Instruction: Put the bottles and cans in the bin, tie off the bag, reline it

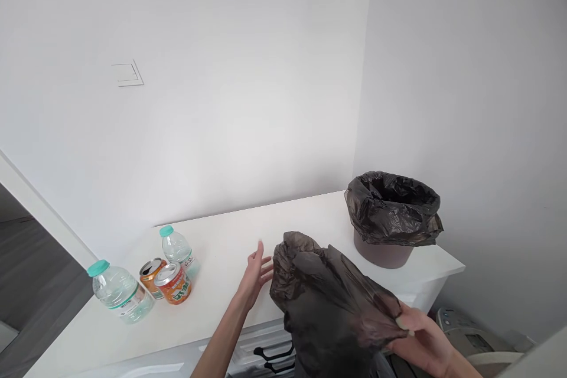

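A thin black plastic bag (328, 289) hangs over the front edge of the white cabinet top, its rim bunched on the left. My right hand (419, 336) pinches the bag's right edge, and some fingers show dimly through the film. Just left of the bag is my left hand (257, 271), fingers spread and thumb up; whether its fingertips touch the plastic I cannot tell. Behind, at the right, stands a brown trash bin (383, 253) lined with another black bag (394, 212) folded over its rim.
At the left stand a large clear bottle (121, 292) and a smaller bottle (177, 248), both with teal caps. Between them are an orange can (150, 276) and another orange can (174, 284). Black drawer handles (274, 354) stick out below. A grey appliance (469, 333) sits at lower right.
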Demonstrator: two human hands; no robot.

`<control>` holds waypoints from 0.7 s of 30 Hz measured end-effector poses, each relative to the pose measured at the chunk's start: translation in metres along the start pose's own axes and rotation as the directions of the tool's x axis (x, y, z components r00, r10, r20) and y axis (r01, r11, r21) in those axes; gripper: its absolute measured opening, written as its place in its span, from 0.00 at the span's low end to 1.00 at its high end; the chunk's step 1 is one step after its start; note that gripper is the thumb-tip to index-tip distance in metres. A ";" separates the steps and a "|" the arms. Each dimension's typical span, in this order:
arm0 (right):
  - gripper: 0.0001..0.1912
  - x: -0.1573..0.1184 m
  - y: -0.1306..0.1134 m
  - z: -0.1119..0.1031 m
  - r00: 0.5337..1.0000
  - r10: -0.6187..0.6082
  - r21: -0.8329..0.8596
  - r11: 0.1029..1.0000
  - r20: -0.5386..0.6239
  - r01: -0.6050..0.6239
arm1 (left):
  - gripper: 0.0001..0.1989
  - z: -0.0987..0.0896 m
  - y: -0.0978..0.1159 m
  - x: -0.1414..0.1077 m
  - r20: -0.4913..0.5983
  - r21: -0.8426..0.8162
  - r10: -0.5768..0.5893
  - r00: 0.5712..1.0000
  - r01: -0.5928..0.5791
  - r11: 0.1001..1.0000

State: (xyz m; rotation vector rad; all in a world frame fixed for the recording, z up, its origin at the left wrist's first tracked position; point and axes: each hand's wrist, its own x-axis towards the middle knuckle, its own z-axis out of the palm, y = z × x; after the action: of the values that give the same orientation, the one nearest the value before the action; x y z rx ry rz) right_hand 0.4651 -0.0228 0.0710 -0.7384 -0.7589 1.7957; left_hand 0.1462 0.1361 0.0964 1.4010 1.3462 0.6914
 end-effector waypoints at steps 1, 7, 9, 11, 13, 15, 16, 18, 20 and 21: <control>0.32 -0.003 0.006 -0.010 0.999 0.016 -0.034 0.999 -0.028 -0.017 | 0.40 0.002 0.002 -0.001 0.018 -0.022 -0.015 1.000 0.016 1.000; 0.34 -0.012 0.018 -0.038 0.994 0.110 -0.165 0.980 -0.024 -0.112 | 0.23 0.013 0.018 -0.010 0.170 -0.043 -0.011 0.985 0.019 0.999; 0.30 -0.011 0.013 -0.037 0.995 0.094 -0.142 0.985 -0.022 -0.096 | 0.23 0.008 0.022 -0.009 0.061 -0.068 0.025 0.998 -0.021 0.997; 0.25 -0.007 0.006 -0.034 0.997 0.056 -0.119 0.991 -0.048 -0.062 | 0.28 -0.007 0.023 -0.006 -0.126 -0.099 0.060 0.990 -0.073 0.992; 0.20 -0.001 -0.001 -0.030 0.997 0.018 -0.119 0.993 -0.077 -0.027 | 0.34 -0.028 0.022 -0.003 -0.332 -0.109 0.072 0.940 -0.114 0.987; 0.16 0.008 -0.007 -0.029 0.994 0.008 -0.158 0.987 -0.108 -0.025 | 0.38 -0.052 0.018 -0.003 -0.486 -0.092 0.077 0.871 -0.138 0.986; 0.14 0.012 -0.009 -0.029 0.991 0.008 -0.181 0.983 -0.135 -0.032 | 0.39 -0.064 0.016 -0.005 -0.535 -0.075 0.080 0.841 -0.142 0.987; 0.14 0.021 -0.010 -0.032 0.976 0.012 -0.219 0.974 -0.218 -0.061 | 0.44 -0.082 0.012 -0.012 -0.597 -0.029 0.088 0.797 -0.131 0.991; 0.14 0.029 -0.007 -0.035 0.962 0.029 -0.297 0.948 -0.270 -0.112 | 0.49 -0.092 0.006 -0.021 -0.647 0.033 0.112 0.754 -0.119 0.992; 0.15 0.033 -0.005 -0.034 0.960 0.032 -0.377 0.915 -0.280 -0.140 | 0.50 -0.095 0.002 -0.025 -0.670 0.116 0.175 0.721 -0.131 0.984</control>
State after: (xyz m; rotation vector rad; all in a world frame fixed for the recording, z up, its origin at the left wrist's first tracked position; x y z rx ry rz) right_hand 0.4839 0.0148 0.0491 -1.2741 -0.9262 1.5894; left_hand 0.0551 0.1387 0.1338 1.3681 1.8333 1.3865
